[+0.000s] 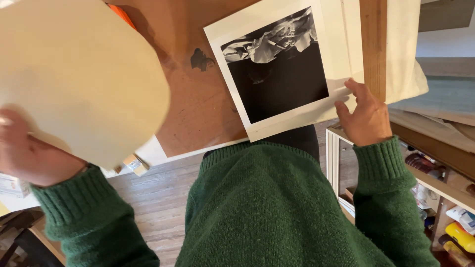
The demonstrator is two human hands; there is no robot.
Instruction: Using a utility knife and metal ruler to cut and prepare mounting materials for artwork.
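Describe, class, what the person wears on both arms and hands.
Both arms are covered by dark green knitted sweater sleeves with ribbed cuffs at the wrists. The left hand and right hand are bare: no gloves, and no rings or watch visible.

Small tan box [135,164] at table edge; yellow bottle [461,236], white packets [457,215] on right shelf.

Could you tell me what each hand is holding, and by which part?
The left hand grips a cream sheet by its lower edge. The right hand touches the black-and-white print at its lower right corner.
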